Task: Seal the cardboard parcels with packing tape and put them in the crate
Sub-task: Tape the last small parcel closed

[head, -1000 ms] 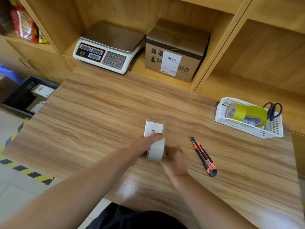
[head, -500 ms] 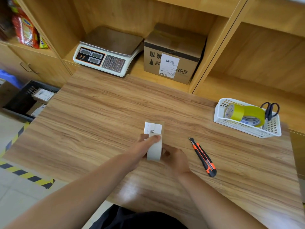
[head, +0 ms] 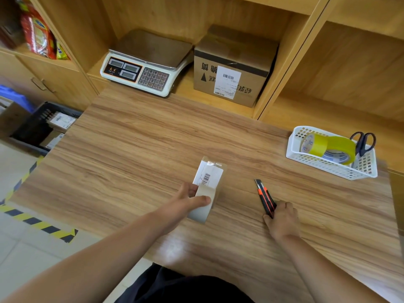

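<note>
The person: both forearms [head: 105, 256] bare along their whole visible length, left hand [head: 188, 201] and right hand [head: 282, 219] bare, and a plain black garment [head: 185, 287], softly creased, covering the body below them.

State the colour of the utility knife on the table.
The utility knife is orange and black, clearest in the head view.

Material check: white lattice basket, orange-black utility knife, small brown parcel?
White lattice basket: moulded plastic, matte, by its even grid holes. Orange-black utility knife: likely plastic body, slight sheen. Small brown parcel: dull cardboard, with white paper label, glossy clear tape at its far end.
</note>
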The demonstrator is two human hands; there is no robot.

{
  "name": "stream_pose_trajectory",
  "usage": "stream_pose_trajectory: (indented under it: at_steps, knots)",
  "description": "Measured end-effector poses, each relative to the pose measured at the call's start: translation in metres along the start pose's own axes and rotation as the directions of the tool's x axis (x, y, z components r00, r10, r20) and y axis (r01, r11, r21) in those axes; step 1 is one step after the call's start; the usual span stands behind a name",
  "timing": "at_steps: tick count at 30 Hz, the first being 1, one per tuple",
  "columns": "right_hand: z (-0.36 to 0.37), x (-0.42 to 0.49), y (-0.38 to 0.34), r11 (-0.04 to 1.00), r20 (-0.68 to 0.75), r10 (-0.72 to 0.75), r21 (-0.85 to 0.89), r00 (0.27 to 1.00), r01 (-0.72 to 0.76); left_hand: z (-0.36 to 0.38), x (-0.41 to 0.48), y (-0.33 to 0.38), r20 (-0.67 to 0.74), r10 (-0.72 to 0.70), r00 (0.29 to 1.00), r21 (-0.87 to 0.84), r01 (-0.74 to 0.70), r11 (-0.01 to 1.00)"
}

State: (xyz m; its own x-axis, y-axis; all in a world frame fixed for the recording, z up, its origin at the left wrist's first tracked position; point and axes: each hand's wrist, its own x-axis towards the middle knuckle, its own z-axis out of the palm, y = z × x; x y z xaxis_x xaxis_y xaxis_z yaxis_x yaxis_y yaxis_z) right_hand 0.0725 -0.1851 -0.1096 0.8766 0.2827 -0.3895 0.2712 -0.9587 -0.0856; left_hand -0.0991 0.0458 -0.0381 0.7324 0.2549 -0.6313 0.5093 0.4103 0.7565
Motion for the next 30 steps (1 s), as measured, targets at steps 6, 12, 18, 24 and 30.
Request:
stream_pose_trajectory:
  at_steps: [6,12,18,24,30]
  knots:
    - [-0.026,-0.002,-0.022,0.857,0.043,-0.039,0.515,0.998,0.011,-0.004,0.0,-0.005,0.032,0.024,0.999,-0.032,-0.023,0.999]
    - [-0.08,-0.016,-0.065,0.614,0.01,-0.385,0.749,0.923,0.249,-0.007,0.003,-0.007,0.042,0.033,0.999,-0.046,-0.031,0.998]
    - [-0.128,-0.034,-0.088,0.796,0.085,-0.592,0.214,0.801,0.566,-0.005,0.0,-0.006,0.028,0.034,0.999,-0.056,-0.032,0.998]
    - [-0.143,-0.045,-0.098,0.753,0.012,-0.653,-0.092,0.757,0.651,-0.003,0.001,-0.008,-0.004,0.027,1.0,-0.066,-0.027,0.997]
    - [-0.14,-0.045,-0.104,0.727,-0.003,-0.673,-0.184,0.74,0.661,0.001,0.004,-0.007,-0.03,0.034,0.999,-0.067,-0.036,0.997]
